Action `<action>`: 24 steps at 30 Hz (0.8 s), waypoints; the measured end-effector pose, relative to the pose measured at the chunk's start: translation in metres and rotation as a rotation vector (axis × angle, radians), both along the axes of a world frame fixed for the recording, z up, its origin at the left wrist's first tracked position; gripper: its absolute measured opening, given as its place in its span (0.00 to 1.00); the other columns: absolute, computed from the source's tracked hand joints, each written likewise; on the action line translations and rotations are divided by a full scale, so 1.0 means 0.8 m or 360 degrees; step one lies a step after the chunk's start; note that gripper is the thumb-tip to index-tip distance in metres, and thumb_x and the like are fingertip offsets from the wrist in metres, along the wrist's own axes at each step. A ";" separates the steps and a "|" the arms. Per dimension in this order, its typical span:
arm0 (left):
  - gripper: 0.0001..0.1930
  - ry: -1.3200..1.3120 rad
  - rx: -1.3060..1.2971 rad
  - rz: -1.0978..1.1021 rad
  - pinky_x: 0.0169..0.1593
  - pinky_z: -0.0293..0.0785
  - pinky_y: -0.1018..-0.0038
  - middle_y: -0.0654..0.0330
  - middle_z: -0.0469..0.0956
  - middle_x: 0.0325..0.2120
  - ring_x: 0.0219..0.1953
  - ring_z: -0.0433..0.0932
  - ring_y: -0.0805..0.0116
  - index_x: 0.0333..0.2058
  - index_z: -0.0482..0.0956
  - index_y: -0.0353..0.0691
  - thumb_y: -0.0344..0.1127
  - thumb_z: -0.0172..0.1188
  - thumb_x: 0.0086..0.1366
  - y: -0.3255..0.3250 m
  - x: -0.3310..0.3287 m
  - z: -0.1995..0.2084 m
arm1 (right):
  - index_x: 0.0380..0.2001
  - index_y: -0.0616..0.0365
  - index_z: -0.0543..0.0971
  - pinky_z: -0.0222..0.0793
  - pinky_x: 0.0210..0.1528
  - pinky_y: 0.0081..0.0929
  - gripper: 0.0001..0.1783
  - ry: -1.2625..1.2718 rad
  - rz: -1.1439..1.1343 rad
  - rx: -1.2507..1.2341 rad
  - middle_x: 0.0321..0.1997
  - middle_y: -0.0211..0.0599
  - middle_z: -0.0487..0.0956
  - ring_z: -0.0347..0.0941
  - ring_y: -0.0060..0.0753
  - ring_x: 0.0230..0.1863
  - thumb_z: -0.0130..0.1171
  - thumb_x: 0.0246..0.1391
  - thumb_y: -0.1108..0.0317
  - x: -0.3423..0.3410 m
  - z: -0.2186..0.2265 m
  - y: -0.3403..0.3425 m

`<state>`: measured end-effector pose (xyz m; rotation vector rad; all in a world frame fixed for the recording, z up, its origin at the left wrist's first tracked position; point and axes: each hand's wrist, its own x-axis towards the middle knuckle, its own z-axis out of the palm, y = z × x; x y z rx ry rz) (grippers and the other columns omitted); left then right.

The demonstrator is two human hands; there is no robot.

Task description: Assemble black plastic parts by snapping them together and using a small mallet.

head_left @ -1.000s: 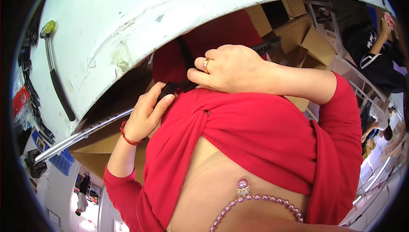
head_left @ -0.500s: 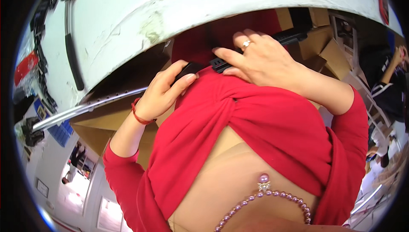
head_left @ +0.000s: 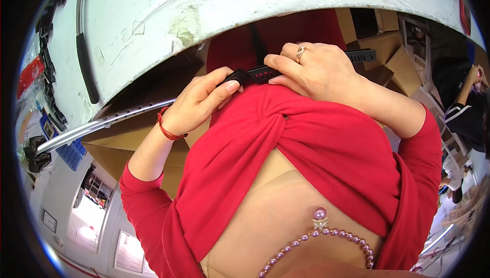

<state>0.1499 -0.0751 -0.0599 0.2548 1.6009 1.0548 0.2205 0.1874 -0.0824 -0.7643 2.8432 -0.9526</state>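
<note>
A black slotted strap (head_left: 263, 75) runs across in front of my red top, just below the table's near edge. My right hand (head_left: 319, 71) is closed on it, thumb below and fingers above, and the strap's slotted far end sticks out to the right of that hand. My left hand (head_left: 201, 99) pinches a black end piece (head_left: 238, 77) between thumb and fingers. The strap's left end meets or overlaps this piece; I cannot tell whether the two are fastened. Parts of the strap are hidden under my right hand.
On the white worktable (head_left: 153, 7) at the left lies a mallet (head_left: 84, 58) with a black grip and yellow-green head. A metal rail (head_left: 109, 119) runs below the table edge. Cardboard boxes (head_left: 130, 142) stand underneath. A person in dark clothes (head_left: 464, 102) is at the far right.
The strap's left end and the black piece in my left hand were apart; now they touch or overlap. My right hand has turned slightly, and more of the slots show.
</note>
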 end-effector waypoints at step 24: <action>0.17 0.0428 -0.0036 -0.0696 0.35 0.67 0.55 0.40 0.73 0.23 0.29 0.72 0.38 0.38 0.68 0.32 0.43 0.45 0.76 0.019 -0.011 0.004 | 0.33 0.53 0.78 0.73 0.30 0.30 0.15 0.0039 0.0071 0.0139 0.29 0.32 0.76 0.77 0.32 0.30 0.62 0.53 0.53 0.008 -0.006 0.001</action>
